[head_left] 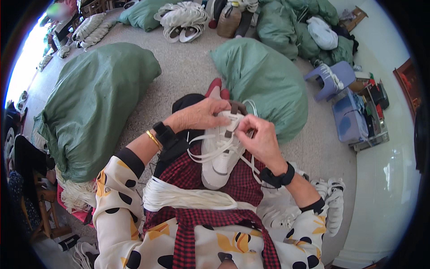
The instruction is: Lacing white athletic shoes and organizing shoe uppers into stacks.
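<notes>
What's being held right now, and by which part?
A white shoe: the left hand holds it near the tongue; the right hand pinches at its side, exact grip hidden.

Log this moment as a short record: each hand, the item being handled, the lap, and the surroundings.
Left hand: holds the shoe near its tongue
Right hand: fingers pinched together at the shoe's upper side; exact grip too small to tell
Shoe: white, toe toward the person, loose white laces across it
Lap: white bundle of strands on a red-and-black checked apron
Floor ahead: large green sacks to left and right
Far right: purple stool, blue bin
</notes>
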`<state>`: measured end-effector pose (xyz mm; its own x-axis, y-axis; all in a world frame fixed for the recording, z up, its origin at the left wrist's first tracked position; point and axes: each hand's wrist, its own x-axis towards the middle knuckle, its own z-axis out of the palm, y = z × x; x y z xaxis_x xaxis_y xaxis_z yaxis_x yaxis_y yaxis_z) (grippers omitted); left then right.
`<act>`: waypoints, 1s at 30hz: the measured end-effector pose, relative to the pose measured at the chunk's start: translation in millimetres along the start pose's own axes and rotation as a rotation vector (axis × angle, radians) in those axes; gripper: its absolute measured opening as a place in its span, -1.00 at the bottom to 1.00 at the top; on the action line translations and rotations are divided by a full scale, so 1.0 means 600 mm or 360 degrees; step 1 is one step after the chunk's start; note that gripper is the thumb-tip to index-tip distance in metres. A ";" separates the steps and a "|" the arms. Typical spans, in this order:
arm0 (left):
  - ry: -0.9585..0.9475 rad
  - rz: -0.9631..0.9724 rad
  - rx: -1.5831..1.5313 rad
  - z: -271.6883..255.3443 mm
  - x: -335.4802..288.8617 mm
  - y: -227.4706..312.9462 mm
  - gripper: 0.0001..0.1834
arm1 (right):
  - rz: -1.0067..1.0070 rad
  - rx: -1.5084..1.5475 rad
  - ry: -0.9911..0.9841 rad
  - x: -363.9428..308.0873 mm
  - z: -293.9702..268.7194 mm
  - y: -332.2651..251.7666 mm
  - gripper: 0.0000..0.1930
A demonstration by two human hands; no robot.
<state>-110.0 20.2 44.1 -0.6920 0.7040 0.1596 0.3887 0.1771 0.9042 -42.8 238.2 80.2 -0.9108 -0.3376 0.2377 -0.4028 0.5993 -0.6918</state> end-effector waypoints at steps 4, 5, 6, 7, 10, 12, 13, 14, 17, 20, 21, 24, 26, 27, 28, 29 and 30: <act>0.0046 -0.0132 -0.0140 -0.002 -0.001 0.011 -0.73 | 0.0059 0.0113 -0.0090 0.005 0.000 0.004 -0.86; 0.0059 -0.0083 0.0003 0.001 -0.001 0.005 -0.72 | 0.0064 0.0155 -0.0147 0.005 -0.005 0.006 -0.85; 0.0071 -0.0034 0.0141 0.006 0.000 0.004 -0.71 | 0.0064 0.0167 -0.0182 -0.003 -0.012 0.005 -0.85; 0.0074 -0.0031 0.0144 0.005 -0.001 0.004 -0.71 | 0.0060 0.0165 -0.0180 -0.002 -0.013 0.007 -0.85; 0.0049 -0.0077 -0.0263 0.004 -0.007 -0.005 -0.79 | -0.0052 0.0154 -0.0066 0.003 0.002 0.000 -0.86; 0.0043 -0.0048 -0.0097 0.008 -0.003 -0.004 -0.80 | -0.0080 0.0092 0.0062 -0.008 0.017 0.007 -0.85; 0.0038 -0.0015 0.0063 0.006 0.001 0.000 -0.81 | -0.0104 0.0024 0.0188 -0.011 0.021 0.008 -0.85; 0.0000 -0.0015 0.0165 0.002 0.003 0.003 -0.82 | -0.0064 0.0035 0.0215 -0.013 0.024 0.006 -0.87; -0.0052 -0.0039 0.0119 0.000 0.001 -0.010 -0.82 | -0.0133 0.0144 0.0113 -0.025 0.026 0.014 -0.88; -0.0017 -0.0062 0.0053 0.001 -0.004 0.002 -0.82 | -0.0117 0.0115 0.0083 -0.023 0.025 0.007 -0.88; -0.0008 -0.0058 0.0054 0.000 -0.003 -0.005 -0.82 | -0.0149 0.0075 0.0091 -0.018 0.022 0.006 -0.87; -0.0040 0.0037 -0.0071 -0.001 -0.001 -0.020 -0.80 | -0.0077 0.0140 0.0189 -0.014 0.028 0.012 -0.89; -0.0069 -0.0049 -0.0048 -0.001 0.004 -0.007 -0.78 | -0.0027 0.0101 0.0152 -0.006 0.029 0.009 -0.89; -0.0076 -0.0053 -0.0048 0.003 0.002 -0.006 -0.78 | 0.0026 0.0068 0.0113 -0.005 0.035 0.004 -0.90; 0.0054 -0.0046 0.0034 0.009 0.000 -0.004 -0.75 | -0.0007 0.0067 0.0131 -0.005 0.043 0.000 -0.91; 0.0183 -0.0039 0.0118 0.014 -0.003 -0.003 -0.71 | -0.0003 0.0070 0.0134 -0.008 0.043 -0.001 -0.91; 0.0190 -0.0037 0.0122 0.015 -0.005 -0.003 -0.71 | 0.0006 0.0132 0.0104 -0.009 0.037 -0.001 -0.91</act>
<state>-103.0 24.1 38.3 -0.7672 0.6129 0.1890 0.4139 0.2480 0.8759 -35.9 223.4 63.9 -0.9172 -0.2862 0.2772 -0.3932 0.5375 -0.7460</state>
